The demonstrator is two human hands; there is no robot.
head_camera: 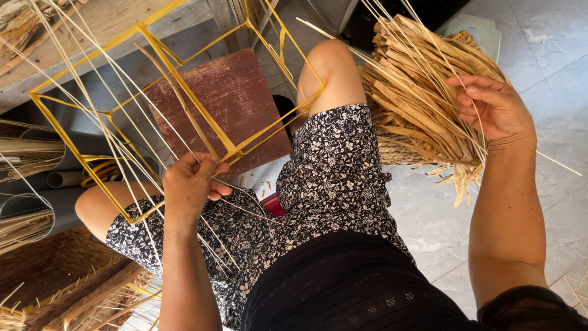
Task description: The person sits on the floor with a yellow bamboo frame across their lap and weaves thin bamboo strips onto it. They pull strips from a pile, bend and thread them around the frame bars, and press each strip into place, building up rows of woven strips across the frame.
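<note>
At far left I see a woven basket (55, 282) on the floor and grey pipes (55, 184) stuffed with reeds. My left hand (188, 184) is closed around the lower bar of the yellow wire frame (177, 79), fingers curled tight, with thin splints (110, 135) running past it across my lap. Behind the frame lies a dark red board (226, 104). To the right, my right hand (496, 110) sits half open, fingers spread into the top of a bundle of flat dried straw (416, 98), pinching a few strands rather than gripping the lot. My worry is that the loose splints could snag on the frame corners and kink or snap, and a careless tug might spill the straw across the tiles (539, 49). I see no packages, labels or signs anywhere.
</note>
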